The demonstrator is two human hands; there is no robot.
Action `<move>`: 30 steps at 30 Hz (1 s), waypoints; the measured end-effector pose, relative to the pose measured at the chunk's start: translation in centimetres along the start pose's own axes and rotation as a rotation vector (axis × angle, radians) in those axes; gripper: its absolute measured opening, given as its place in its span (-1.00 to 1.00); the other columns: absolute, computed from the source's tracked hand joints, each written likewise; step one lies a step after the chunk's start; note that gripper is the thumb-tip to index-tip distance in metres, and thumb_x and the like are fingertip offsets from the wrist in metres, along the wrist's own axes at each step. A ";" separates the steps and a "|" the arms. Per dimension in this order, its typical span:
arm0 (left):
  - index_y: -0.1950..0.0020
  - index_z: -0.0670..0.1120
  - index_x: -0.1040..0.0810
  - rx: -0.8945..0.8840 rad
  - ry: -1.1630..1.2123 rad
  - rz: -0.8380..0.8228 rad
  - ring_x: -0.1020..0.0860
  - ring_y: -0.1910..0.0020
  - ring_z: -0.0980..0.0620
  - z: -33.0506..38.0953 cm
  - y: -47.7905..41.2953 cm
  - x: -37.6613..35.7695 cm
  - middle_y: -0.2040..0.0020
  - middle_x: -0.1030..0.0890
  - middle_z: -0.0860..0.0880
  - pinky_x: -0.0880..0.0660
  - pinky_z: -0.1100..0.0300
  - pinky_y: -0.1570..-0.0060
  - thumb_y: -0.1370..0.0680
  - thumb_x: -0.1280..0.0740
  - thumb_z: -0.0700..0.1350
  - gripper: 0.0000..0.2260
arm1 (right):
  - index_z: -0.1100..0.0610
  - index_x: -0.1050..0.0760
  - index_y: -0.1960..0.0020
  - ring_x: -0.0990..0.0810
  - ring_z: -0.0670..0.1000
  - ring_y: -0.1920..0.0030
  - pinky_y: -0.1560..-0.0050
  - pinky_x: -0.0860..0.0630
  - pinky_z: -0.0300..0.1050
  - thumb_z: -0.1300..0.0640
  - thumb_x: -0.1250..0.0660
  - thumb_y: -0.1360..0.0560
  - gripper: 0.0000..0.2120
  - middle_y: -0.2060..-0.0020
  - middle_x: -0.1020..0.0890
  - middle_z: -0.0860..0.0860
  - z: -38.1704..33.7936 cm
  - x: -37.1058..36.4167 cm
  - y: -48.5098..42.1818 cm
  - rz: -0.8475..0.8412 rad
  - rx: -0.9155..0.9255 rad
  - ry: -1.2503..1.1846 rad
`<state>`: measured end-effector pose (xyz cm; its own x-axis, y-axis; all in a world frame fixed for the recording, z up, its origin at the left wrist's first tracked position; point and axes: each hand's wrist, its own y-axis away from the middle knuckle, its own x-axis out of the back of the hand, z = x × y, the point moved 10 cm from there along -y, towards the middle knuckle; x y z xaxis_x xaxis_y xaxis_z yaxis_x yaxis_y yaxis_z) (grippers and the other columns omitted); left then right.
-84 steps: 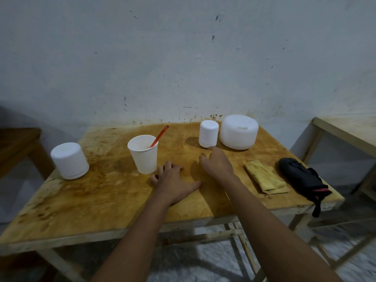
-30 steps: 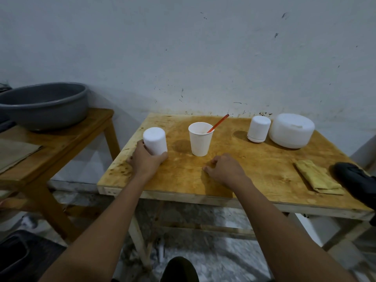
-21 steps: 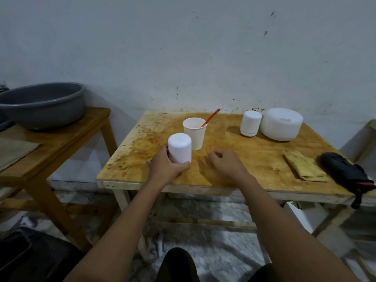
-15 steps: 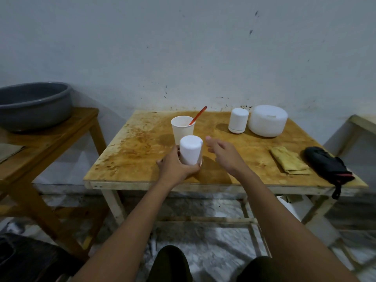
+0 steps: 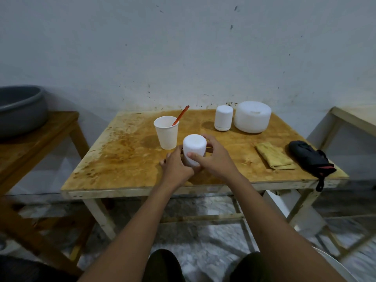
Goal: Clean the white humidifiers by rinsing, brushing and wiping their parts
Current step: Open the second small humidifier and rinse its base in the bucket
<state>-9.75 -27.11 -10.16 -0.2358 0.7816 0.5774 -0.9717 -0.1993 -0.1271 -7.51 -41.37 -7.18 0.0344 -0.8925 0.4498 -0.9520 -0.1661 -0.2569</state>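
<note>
Both hands grasp one small white humidifier [image 5: 194, 150] near the front middle of the stained wooden table [image 5: 126, 159]: left hand [image 5: 178, 166] curled round its lower left side, right hand [image 5: 215, 157] wrapped over its right side with the thumb across the front. Just behind it stands a paper cup [image 5: 166, 132] holding a red-handled brush [image 5: 180, 115]. At the back sit a second small humidifier [image 5: 223, 118] and a wide humidifier [image 5: 252, 117]; a folded yellow cloth [image 5: 273, 155] and a black pouch [image 5: 309, 157] lie to the right.

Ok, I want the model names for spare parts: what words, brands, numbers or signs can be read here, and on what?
None: no text shows.
Held small white cylindrical humidifier: blank.
Second small white humidifier, wide white round humidifier: blank.
White paper cup: blank.
Black pouch with red trim: nothing legible.
</note>
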 end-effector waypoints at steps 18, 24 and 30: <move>-0.46 0.09 -0.26 0.094 0.009 -0.034 -0.22 -0.39 -0.14 -0.6 -0.2 -0.3 -0.39 -0.34 -0.08 -0.21 -0.11 -0.44 -0.45 -0.49 -0.18 -0.33 | -0.04 -0.27 -0.42 -0.48 -0.08 -0.21 0.03 -0.49 -0.36 -0.13 -0.49 -0.42 -0.33 -0.30 -0.47 -0.09 -0.7 0.2 0.7 0.091 0.032 -0.007; -0.45 0.08 -0.27 0.049 0.004 -0.021 -0.24 -0.37 -0.10 -0.4 0.0 0.0 -0.36 -0.37 -0.04 -0.21 -0.08 -0.41 -0.42 -0.52 0.03 -0.32 | -0.01 -0.30 -0.43 -0.51 -0.07 -0.19 0.05 -0.53 -0.31 -0.11 -0.47 -0.45 -0.36 -0.27 -0.48 -0.11 -0.5 1.1 0.0 0.132 -0.024 -0.090; -0.40 0.11 -0.35 -0.037 -0.004 -0.006 -0.27 -0.34 -0.02 -0.1 -0.2 0.2 -0.31 -0.45 0.04 -0.13 0.05 -0.25 -0.36 -0.55 0.09 -0.33 | 0.04 -0.37 -0.38 -0.54 -0.10 -0.15 0.01 -0.60 -0.16 -0.08 -0.43 -0.49 -0.46 -0.18 -0.53 -0.06 -0.3 4.9 -0.8 0.269 -0.039 -0.237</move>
<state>-9.62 -26.82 -10.12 -0.2302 0.7801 0.5817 -0.9729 -0.1729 -0.1533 -6.72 -45.46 -4.53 -0.1538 -0.9753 0.1585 -0.9473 0.1000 -0.3043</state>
